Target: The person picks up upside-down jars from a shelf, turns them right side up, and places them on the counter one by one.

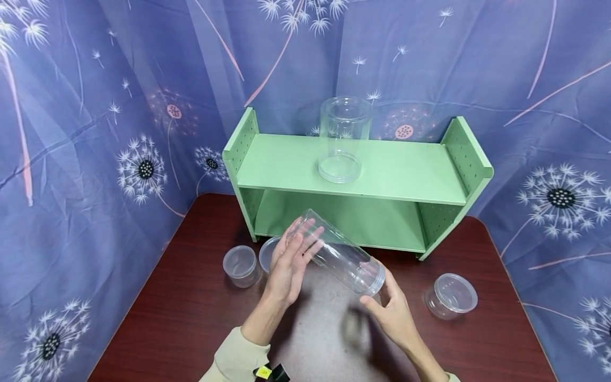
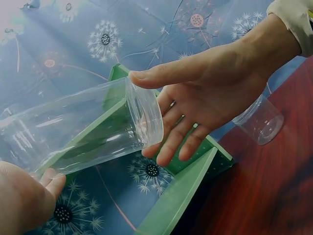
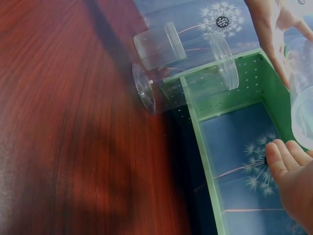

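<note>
I'd steady the clear jar from both ends with light pressure, since smooth walls like these could slip. It's tilted above the table, before the green shelf. The left hand, fingers spread nearly straight, supports its higher end; the right hand grips the ridged lower end, though glare on my feed hides how firmly.
</note>
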Motion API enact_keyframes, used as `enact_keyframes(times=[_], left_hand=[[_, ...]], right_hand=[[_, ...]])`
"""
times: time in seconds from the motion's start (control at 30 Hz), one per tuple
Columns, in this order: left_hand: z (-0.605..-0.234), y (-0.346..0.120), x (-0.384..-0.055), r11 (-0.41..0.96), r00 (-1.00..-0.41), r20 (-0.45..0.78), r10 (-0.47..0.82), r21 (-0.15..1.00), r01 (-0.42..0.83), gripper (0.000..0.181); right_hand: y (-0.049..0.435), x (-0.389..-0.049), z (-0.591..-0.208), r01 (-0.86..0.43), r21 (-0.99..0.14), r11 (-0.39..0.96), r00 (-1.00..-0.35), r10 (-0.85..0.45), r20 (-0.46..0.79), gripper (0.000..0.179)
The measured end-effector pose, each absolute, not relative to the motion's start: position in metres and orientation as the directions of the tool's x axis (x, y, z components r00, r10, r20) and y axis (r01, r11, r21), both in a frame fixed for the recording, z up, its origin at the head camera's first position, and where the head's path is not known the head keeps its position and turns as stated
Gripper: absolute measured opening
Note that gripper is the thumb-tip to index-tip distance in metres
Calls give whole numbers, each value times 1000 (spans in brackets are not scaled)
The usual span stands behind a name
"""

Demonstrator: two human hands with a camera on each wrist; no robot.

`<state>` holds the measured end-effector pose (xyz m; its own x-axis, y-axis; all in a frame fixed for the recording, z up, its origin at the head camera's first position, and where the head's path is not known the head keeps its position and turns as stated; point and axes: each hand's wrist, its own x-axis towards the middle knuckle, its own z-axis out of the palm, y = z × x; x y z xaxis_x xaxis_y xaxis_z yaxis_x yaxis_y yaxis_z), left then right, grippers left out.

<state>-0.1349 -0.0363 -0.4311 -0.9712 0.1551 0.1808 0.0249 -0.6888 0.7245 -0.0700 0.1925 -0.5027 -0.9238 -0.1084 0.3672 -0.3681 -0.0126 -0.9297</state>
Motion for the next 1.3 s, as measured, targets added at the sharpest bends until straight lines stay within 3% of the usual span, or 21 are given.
enact_keyframes(times=[0.3, 0.7, 1.0, 1.3], left_hand=[[-436, -37, -133, -683, -969, 175, 175, 731, 8, 72], [-436, -48, -138, -567, -948, 202, 247, 823, 27, 74], [-430, -55, -144, -506, -963, 167, 210, 861, 39, 65], [-414, -72, -155, -480, -959, 249, 135, 863, 157, 68]], right_hand=[[189, -69, -499, -418, -902, -105, -902, -71, 426, 77], [194, -71, -494, -435, -880, -191, -890, -55, 452, 71], [204, -70, -495, -397, -899, -188, -911, -43, 411, 67], [218, -70, -492, -430, -885, -176, -899, -3, 438, 66]])
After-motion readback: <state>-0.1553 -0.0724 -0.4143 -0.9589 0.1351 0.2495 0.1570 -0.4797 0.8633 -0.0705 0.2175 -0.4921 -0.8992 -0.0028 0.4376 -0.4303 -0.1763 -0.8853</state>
